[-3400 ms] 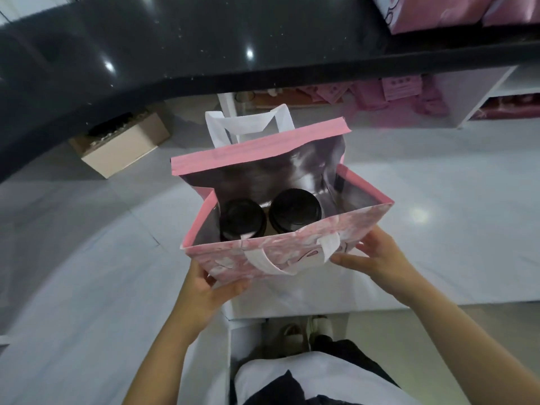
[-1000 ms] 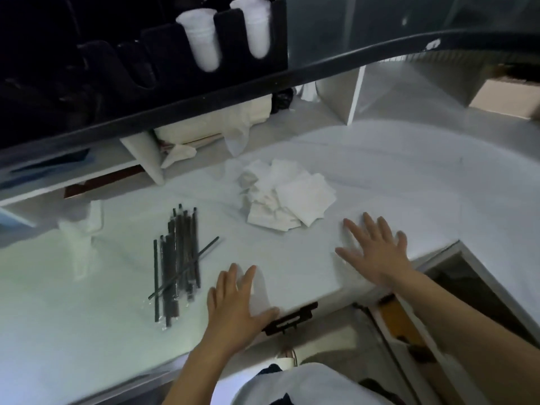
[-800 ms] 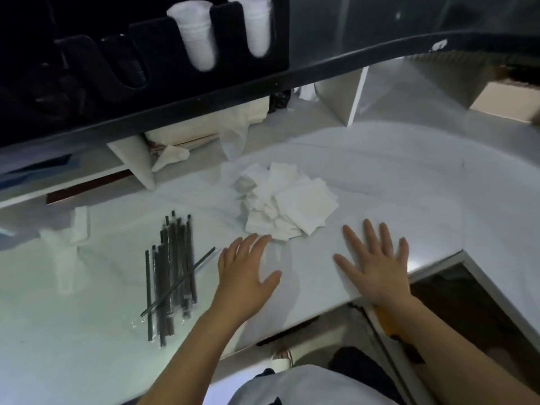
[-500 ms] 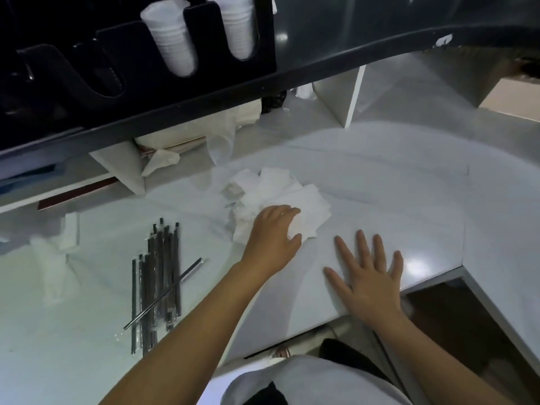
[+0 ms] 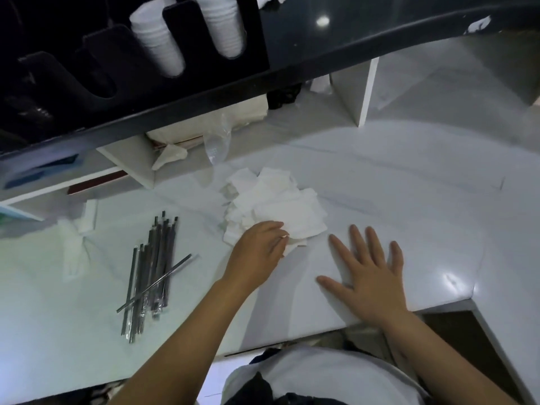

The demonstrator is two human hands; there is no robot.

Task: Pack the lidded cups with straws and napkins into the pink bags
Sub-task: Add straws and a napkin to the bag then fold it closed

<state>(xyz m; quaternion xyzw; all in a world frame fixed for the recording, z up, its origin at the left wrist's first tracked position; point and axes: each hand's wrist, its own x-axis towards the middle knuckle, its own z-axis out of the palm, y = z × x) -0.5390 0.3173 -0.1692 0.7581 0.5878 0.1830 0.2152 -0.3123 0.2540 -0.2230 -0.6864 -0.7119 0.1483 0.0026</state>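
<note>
A loose pile of white napkins point(image 5: 277, 204) lies on the white counter point(image 5: 409, 200). My left hand point(image 5: 257, 252) is at the pile's near edge, its fingers curled and pinching a napkin from the bottom of the pile. My right hand point(image 5: 368, 273) rests flat on the counter to the right, fingers spread, holding nothing. Several wrapped dark straws point(image 5: 155, 270) lie in a bundle to the left, one lying across the others. The pink bag and the lidded cups are out of view.
A black raised shelf point(image 5: 292, 62) overhangs the back of the counter, with white cup stacks point(image 5: 157, 39) in a black holder. Beneath it are white dividers point(image 5: 359, 89) and a clear plastic wrapper point(image 5: 217, 141). The counter's corner edge point(image 5: 467, 301) is at the right.
The view turned from the pink bag with two cups to this counter. My left hand moved from the counter's front edge to the napkin pile and now pinches a napkin. The right hand stayed flat.
</note>
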